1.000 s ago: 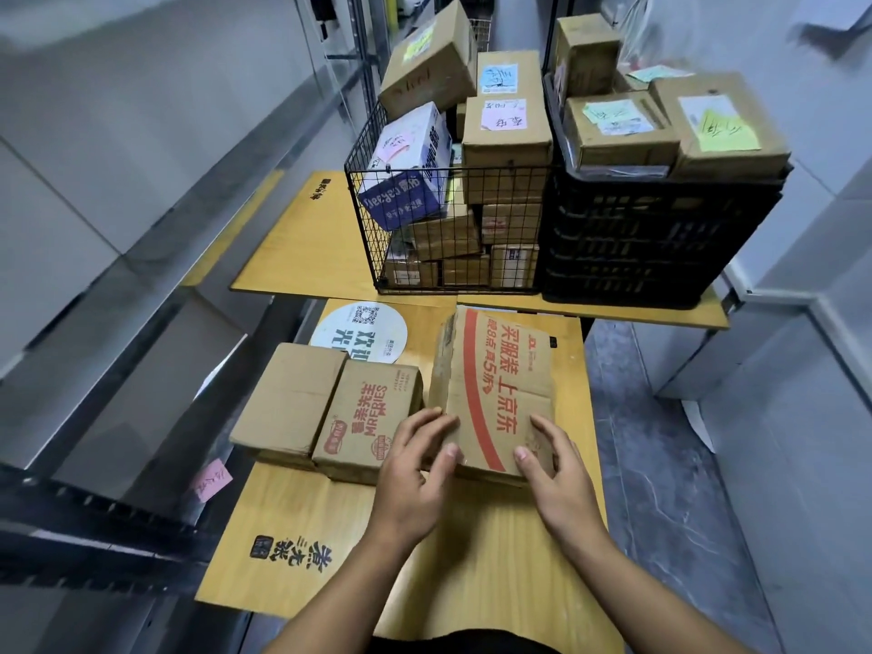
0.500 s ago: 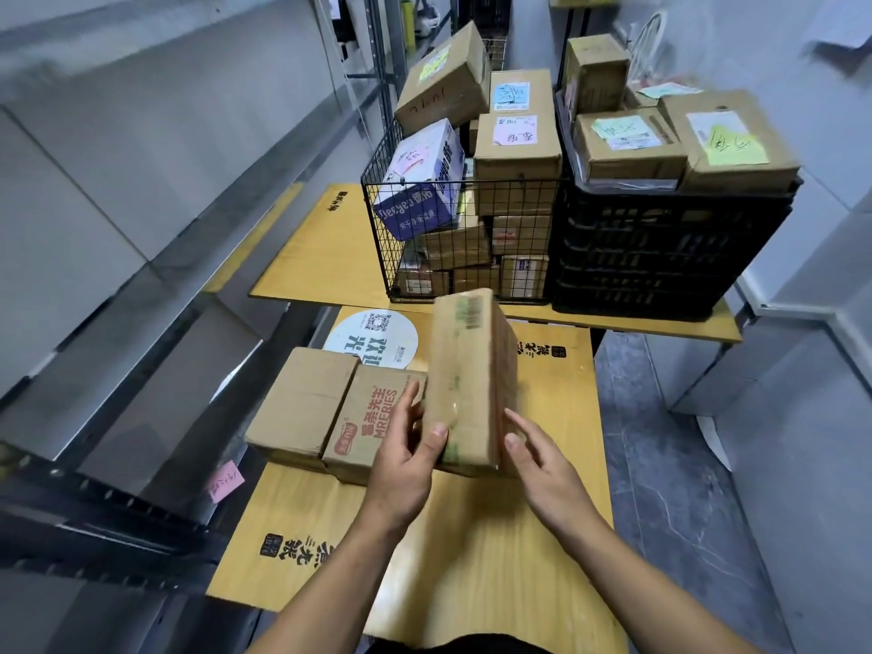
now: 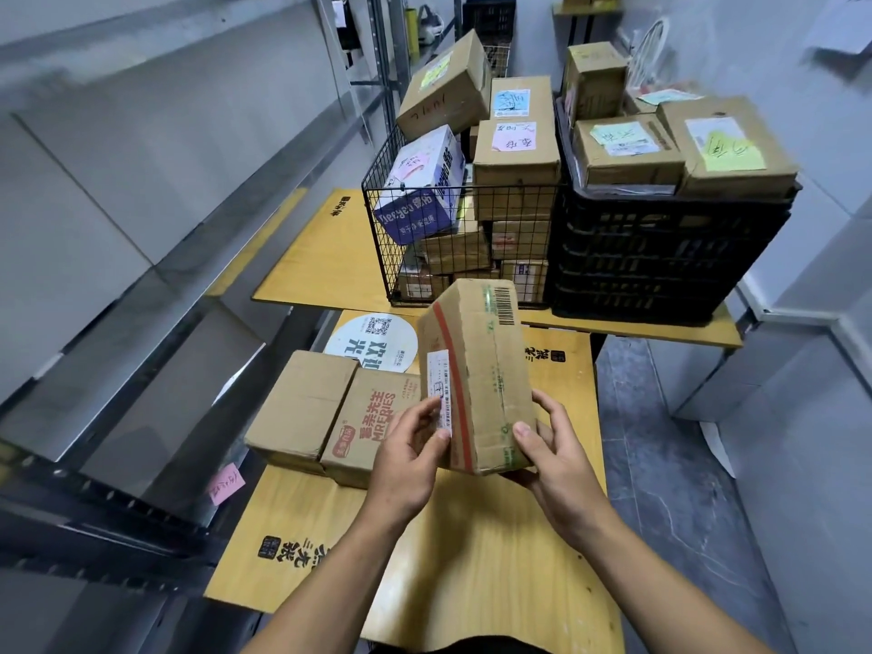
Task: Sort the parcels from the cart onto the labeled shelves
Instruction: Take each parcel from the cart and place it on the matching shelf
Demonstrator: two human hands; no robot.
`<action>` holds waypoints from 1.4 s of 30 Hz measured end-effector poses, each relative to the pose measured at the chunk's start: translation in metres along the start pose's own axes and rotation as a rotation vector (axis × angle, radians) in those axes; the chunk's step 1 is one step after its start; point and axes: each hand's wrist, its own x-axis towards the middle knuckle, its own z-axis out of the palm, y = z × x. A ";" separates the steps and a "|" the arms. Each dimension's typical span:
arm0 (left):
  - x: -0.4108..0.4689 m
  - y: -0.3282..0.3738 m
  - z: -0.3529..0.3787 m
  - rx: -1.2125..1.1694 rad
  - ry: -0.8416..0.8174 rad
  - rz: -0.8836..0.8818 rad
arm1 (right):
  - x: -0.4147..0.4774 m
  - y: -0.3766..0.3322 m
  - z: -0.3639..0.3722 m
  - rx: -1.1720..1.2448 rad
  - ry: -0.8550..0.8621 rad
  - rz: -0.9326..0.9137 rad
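Parcel [image 3: 476, 375] is held up by both hands, left hand [image 3: 408, 457] and right hand [image 3: 554, 457] gripping its sides. Best to read its label [image 3: 440, 394] first, holding tight.

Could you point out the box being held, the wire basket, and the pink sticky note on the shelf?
held box [image 3: 490, 370]: head view, on its taped brown face.
wire basket [image 3: 472, 247]: head view, on its front mesh wall.
pink sticky note [image 3: 227, 483]: head view, on its middle.
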 end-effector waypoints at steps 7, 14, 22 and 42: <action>-0.005 -0.002 -0.006 -0.067 -0.021 -0.065 | 0.000 0.000 -0.009 0.101 -0.022 0.058; -0.011 -0.001 -0.022 0.039 0.099 -0.005 | 0.001 -0.005 -0.002 -0.289 -0.025 -0.157; -0.022 0.002 -0.042 0.244 0.194 0.094 | 0.004 -0.001 0.005 -0.629 -0.021 -0.281; -0.098 0.038 -0.172 0.527 0.637 0.075 | 0.018 0.009 0.167 -0.366 -0.498 -0.250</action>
